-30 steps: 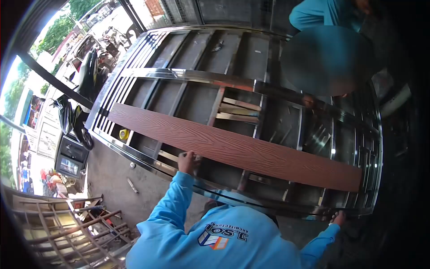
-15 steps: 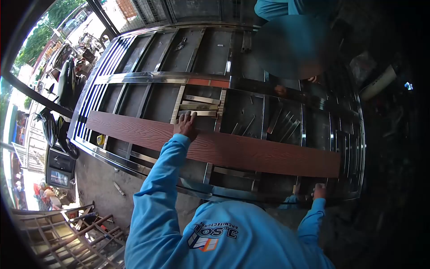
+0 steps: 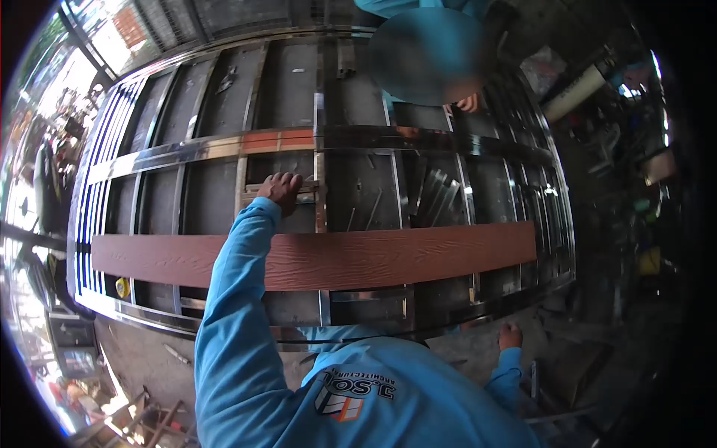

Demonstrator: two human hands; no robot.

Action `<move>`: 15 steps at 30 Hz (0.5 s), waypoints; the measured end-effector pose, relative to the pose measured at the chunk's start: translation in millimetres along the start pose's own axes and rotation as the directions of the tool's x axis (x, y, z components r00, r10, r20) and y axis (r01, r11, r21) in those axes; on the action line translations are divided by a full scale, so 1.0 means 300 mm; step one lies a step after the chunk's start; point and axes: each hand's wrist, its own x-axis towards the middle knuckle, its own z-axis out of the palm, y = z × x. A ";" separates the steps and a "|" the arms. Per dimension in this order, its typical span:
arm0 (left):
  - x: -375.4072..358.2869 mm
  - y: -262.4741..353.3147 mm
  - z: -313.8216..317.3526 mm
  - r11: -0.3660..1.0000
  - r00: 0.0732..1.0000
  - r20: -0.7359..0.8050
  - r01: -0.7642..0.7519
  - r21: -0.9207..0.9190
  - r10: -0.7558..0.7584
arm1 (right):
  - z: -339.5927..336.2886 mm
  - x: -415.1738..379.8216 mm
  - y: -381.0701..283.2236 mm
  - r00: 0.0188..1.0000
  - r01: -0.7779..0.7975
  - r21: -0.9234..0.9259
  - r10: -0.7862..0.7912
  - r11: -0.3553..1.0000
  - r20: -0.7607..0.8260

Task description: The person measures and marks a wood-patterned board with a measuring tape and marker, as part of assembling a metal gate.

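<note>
My left hand (image 3: 282, 191) lies over short metal strips (image 3: 308, 194) inside the large metal frame (image 3: 213, 148), its fingers curled around them. Below it, a long red-brown wood-grain board (image 3: 336, 261) rests across the frame; my left forearm passes above this board. Low at the right, beyond the frame's near edge, my right hand (image 3: 510, 334) is closed and small in view; whether it holds anything cannot be made out. A yellow tape measure (image 3: 122, 287) sits near the board's left end. Several thin loose metal pieces (image 3: 441, 193) lie right of my left hand.
Across the frame, another person (image 3: 429, 56) in a blue shirt leans over it, one hand (image 3: 468, 103) near the bars. Pale tubes (image 3: 575, 93) stand at the upper right. A dark cabinet (image 3: 73, 336) and assorted clutter are at the left.
My left hand has gone from the board's upper edge onto the short strips. My right hand has moved off the frame's near edge, towards me. The view has turned and shifted right.
</note>
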 end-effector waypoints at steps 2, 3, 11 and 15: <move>0.003 0.027 -0.069 0.999 0.997 0.082 0.010 -0.031 -0.007 | 0.009 -0.032 -0.013 1.000 0.009 0.063 -0.008 0.998 -0.016; 0.002 0.028 -0.067 1.000 0.997 0.083 0.003 -0.023 -0.001 | 0.031 -0.057 -0.075 1.000 0.017 0.094 -0.015 0.995 -0.019; 0.006 0.017 -0.112 0.989 1.000 0.006 0.016 -0.149 -0.015 | 0.034 -0.027 -0.066 0.894 0.379 -0.225 -0.418 0.898 -0.161; 0.042 0.014 -0.094 0.998 0.988 0.152 0.046 -0.039 -0.040 | -0.002 -0.121 -0.220 0.991 0.119 -0.047 -0.121 0.992 -0.047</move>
